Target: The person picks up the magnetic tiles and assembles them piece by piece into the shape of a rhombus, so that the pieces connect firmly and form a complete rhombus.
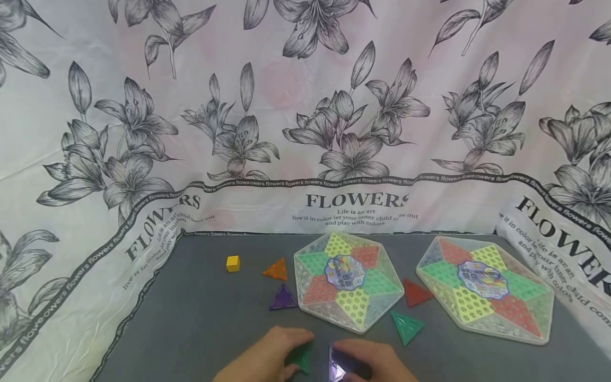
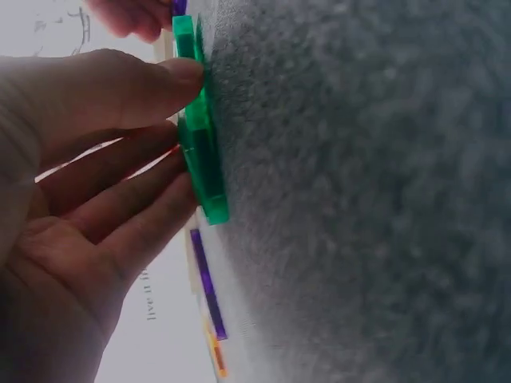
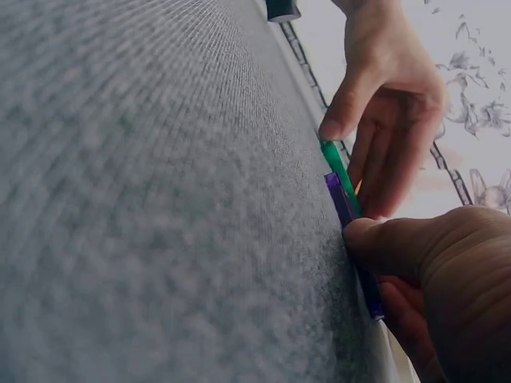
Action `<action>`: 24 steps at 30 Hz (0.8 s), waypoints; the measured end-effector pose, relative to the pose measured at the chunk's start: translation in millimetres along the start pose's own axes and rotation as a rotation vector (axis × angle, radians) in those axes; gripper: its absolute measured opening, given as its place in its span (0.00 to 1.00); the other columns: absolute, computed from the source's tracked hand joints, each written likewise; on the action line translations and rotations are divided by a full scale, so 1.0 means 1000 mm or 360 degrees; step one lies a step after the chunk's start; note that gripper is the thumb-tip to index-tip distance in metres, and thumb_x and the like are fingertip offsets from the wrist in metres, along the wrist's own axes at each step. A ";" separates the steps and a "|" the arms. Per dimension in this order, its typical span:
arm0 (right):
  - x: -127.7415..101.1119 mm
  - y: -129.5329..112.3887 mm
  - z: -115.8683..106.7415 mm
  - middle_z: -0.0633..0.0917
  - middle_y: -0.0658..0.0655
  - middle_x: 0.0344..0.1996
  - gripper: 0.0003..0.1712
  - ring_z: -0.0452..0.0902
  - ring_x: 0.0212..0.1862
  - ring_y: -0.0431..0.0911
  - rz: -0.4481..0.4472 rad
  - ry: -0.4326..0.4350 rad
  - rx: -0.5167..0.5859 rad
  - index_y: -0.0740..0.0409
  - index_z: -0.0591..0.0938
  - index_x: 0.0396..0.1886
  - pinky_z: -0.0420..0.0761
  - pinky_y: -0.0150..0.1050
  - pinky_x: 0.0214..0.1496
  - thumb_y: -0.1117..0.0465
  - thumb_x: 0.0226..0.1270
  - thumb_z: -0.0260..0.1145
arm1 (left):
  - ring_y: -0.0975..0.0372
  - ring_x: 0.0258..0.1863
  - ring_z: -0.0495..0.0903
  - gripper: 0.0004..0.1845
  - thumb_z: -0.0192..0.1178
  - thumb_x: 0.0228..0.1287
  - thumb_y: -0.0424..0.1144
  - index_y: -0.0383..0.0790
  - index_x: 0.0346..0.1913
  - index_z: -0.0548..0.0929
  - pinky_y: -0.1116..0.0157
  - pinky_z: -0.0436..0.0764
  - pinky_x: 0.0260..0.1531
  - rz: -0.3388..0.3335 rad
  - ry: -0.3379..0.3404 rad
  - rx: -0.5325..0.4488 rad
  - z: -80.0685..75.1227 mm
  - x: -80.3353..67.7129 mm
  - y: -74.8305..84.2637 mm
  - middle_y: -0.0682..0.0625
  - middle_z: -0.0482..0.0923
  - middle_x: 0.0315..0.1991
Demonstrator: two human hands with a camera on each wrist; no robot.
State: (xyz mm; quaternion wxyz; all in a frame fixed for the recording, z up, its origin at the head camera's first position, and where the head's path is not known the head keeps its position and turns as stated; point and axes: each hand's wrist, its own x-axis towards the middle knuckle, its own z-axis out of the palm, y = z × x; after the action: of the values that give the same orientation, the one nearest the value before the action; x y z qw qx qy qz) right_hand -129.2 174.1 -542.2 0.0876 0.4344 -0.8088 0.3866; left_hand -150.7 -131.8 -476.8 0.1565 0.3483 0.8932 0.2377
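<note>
My left hand grips a translucent green triangular tile by its edges, thumb on one side and fingertips on the other, close over the dark tabletop. To its right, my right hand pinches a translucent purple triangular tile, which catches a bright glint in the head view. In the right wrist view the thumb lies over the middle of this purple tile, while the green tile overlaps its far end. Both tiles are partly hidden by the fingers.
Ahead lie an orange triangle, a second purple triangle, a red triangle and another green triangle. Two hexagonal star-patterned game boards occupy the centre and right. A yellow cube sits far left. Flowered cloth surrounds the grey tabletop.
</note>
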 end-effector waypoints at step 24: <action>0.009 -0.004 0.011 0.91 0.56 0.60 0.28 0.88 0.62 0.46 0.0050 -0.0049 0.0055 0.55 0.83 0.70 0.89 0.41 0.59 0.60 0.73 0.77 | 0.78 0.46 0.79 0.21 0.80 0.62 0.35 0.52 0.58 0.91 0.71 0.81 0.49 0.0184 0.0035 0.0146 0.037 0.019 -0.038 0.68 0.90 0.48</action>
State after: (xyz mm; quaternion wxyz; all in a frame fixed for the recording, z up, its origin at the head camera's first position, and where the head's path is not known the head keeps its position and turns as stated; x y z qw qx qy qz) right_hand -129.8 160.0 -543.3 0.0616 0.4289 -0.8100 0.3951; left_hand -168.3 -131.8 -530.4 0.1165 0.4034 0.8832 0.2091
